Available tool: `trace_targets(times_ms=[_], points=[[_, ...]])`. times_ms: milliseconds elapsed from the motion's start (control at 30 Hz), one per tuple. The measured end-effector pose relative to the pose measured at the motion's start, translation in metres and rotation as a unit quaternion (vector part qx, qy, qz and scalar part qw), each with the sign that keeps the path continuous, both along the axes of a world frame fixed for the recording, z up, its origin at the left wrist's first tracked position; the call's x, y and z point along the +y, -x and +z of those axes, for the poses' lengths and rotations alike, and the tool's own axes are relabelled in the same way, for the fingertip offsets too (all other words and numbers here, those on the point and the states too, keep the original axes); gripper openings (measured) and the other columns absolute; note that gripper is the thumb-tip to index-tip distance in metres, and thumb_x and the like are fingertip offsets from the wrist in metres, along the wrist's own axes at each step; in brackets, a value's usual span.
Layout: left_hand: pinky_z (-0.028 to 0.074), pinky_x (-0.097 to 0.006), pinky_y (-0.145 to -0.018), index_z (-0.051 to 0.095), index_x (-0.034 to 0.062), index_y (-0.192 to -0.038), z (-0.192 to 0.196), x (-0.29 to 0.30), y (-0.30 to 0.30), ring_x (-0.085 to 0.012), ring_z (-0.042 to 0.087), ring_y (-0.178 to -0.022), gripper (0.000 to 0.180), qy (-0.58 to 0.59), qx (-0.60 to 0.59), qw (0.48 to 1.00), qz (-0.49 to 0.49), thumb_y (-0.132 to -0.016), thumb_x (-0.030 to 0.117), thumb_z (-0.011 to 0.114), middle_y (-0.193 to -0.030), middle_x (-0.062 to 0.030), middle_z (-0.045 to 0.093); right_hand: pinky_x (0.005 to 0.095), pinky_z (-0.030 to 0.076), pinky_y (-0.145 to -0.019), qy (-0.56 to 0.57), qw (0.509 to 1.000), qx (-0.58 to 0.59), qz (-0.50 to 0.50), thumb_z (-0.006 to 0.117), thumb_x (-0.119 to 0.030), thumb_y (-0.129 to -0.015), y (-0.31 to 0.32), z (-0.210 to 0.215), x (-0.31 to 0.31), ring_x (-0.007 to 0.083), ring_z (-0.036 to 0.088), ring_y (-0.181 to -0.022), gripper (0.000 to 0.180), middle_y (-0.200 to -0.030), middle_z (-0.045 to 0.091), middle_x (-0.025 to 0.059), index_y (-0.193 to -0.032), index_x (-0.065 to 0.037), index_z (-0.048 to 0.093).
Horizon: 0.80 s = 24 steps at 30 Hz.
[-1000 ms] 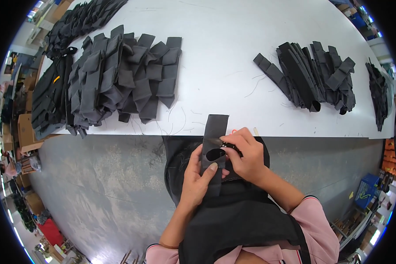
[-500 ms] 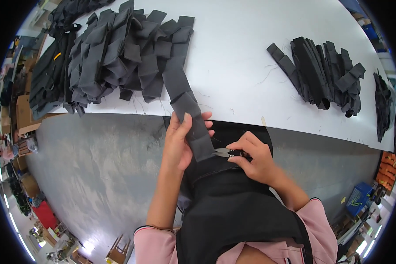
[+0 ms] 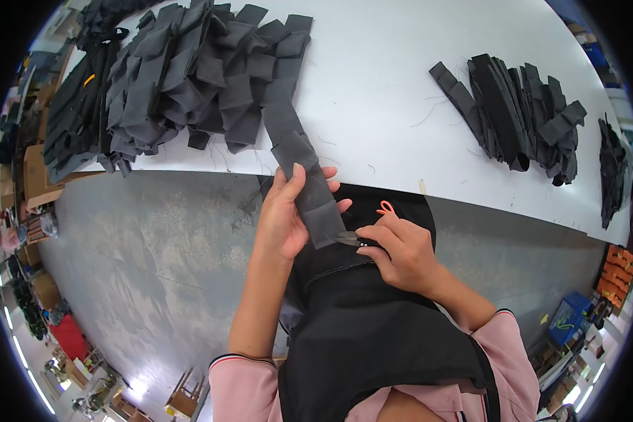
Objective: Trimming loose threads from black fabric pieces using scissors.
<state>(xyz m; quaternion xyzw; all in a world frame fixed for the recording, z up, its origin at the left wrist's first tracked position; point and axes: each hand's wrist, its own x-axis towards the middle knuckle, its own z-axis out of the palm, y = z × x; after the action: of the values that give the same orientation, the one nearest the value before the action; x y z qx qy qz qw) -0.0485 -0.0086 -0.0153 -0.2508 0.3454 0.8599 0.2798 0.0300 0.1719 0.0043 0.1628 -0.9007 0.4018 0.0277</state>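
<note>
A dark grey fabric strip with stitched folds runs from the large pile down over the table's front edge. My left hand is closed round it, thumb on top and fingertips showing past its right side. In my right hand is a pair of thread snips, gripped between thumb and fingers. Their metal blades touch or lie just beside the strip's lower right corner; which of these I cannot tell. An orange-red loop sticks out above the right hand's fingers.
On the white table, a big pile of grey folded strips covers the left side. A smaller bundle of dark strips lies at right, another dark bundle near the right edge. Loose threads are scattered between. A black apron hangs before me.
The right hand has turned a little, and the orange-red loop now shows above it. The snips' blades look closer together. My left hand and the strip have shifted slightly.
</note>
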Motion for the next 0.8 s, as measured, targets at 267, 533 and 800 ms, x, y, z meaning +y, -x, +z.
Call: trace_targets(times_ms=[267, 533, 800], points=[[0.057, -0.041, -0.065, 0.045, 0.0087, -0.112, -0.0033, -0.0013, 0.0040, -0.0200, 0.062, -0.085, 0.024, 0.015, -0.021, 1.000, -0.017, -0.097, 0.027, 0.046, -0.104, -0.0149, 0.060, 0.0309, 0.043, -0.052, -0.035, 0.999, 0.025, 0.016, 0.073, -0.006, -0.066, -0.0027, 0.0003, 0.0000, 0.0219, 0.055, -0.060, 0.027, -0.073, 0.054, 0.0053, -0.091, -0.005, 0.063], [0.057, -0.041, -0.065, 0.045, 0.0080, -0.111, 0.0013, 0.0009, 0.0058, -0.0202, 0.062, -0.084, 0.024, 0.025, -0.024, 0.999, -0.023, -0.096, 0.027, 0.047, -0.103, -0.0147, 0.060, 0.0311, 0.043, -0.052, -0.050, 0.998, 0.031, 0.009, 0.073, -0.005, -0.066, -0.0018, 0.0046, -0.0034, 0.0216, 0.054, -0.058, 0.027, -0.072, 0.054, 0.0051, -0.091, -0.004, 0.063], [0.056, -0.042, -0.066, 0.045, 0.0075, -0.112, -0.0018, 0.0001, 0.0072, -0.0211, 0.062, -0.085, 0.024, 0.014, -0.033, 0.999, -0.015, -0.097, 0.027, 0.047, -0.103, -0.0148, 0.060, 0.0296, 0.043, -0.051, 0.000, 0.998, 0.058, -0.018, 0.073, -0.004, -0.065, -0.0053, -0.0023, 0.0016, 0.0195, 0.053, -0.057, 0.026, -0.072, 0.052, 0.0047, -0.089, -0.004, 0.063]])
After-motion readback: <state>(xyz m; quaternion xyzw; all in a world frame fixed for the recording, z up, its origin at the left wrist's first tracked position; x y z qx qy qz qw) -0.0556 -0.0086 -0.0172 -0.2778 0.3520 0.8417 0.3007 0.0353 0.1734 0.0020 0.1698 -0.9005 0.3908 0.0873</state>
